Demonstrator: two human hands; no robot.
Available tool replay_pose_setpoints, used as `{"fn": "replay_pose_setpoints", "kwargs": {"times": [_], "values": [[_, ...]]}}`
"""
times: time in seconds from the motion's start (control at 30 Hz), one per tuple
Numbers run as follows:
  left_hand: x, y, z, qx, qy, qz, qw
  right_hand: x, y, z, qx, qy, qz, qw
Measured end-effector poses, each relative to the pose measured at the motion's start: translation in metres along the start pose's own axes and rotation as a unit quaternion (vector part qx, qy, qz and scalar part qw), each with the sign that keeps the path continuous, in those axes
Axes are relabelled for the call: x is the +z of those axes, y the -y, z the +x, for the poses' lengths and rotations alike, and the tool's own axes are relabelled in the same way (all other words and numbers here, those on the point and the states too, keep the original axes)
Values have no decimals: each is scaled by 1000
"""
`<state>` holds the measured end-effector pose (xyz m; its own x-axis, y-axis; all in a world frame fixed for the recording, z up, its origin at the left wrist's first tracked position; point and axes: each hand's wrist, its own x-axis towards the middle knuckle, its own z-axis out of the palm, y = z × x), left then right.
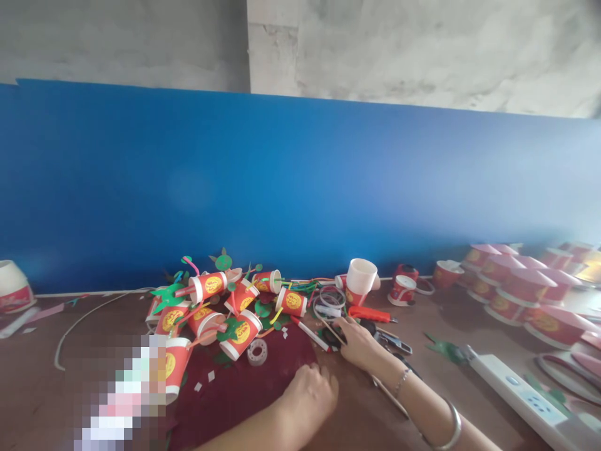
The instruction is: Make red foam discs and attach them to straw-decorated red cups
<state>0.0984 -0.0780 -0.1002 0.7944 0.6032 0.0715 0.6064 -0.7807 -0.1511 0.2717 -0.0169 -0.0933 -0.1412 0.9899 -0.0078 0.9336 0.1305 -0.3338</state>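
Note:
My left hand (310, 393) rests at the right edge of the dark red mat (291, 351), its fingers curled down; whatever may be inside them is hidden. My right hand (355, 341), with a bracelet and a bangle, reaches in among tools with bent fingers. A thin stick (392, 398) runs beneath that hand, and dark scissor-like handles (331, 337) lie by its fingertips. What the fingers pinch is hidden. Close by are a red-and-white marker (312, 335), an orange cutter (369, 313), a grey-bladed tool (397, 342) and a tape roll (256, 352).
Decorated red paper cups (240, 335) with green cutouts lie piled at left-centre. A white cup (361, 275) stands behind the tools. Stacked cups with pink tops (528, 285) and a power strip (519, 391) occupy the right. A blue partition (282, 188) closes the back.

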Motion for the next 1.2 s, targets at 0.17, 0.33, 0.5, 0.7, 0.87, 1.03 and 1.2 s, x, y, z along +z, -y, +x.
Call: {"fn": "replay_pose_setpoints", "kwargs": {"times": [0.17, 0.33, 0.5, 0.7, 0.87, 1.03, 1.2], "values": [[-10, 0, -20, 9, 20, -9, 1000, -3, -14, 4, -2, 10, -2, 1000], [-5, -1, -43, 36, 37, -14, 999, -7, -21, 8, -6, 17, -26, 999], [11, -4, -54, 0, 16, -14, 1000, -10, -11, 3, -23, -32, -85, 996], [30, -3, -61, -22, -51, 2, 998, -7, -2, 7, -275, 5, -232, 933], [36, -9, -66, -24, -69, 9, 997, -10, -14, 27, -366, 31, -264, 892], [16, -11, -69, -19, -21, -13, 1000, -19, -19, 39, -429, 46, -266, 862], [-5, 0, -76, -30, 29, -46, 998, -36, -24, 37, -433, 14, -252, 865]]}}
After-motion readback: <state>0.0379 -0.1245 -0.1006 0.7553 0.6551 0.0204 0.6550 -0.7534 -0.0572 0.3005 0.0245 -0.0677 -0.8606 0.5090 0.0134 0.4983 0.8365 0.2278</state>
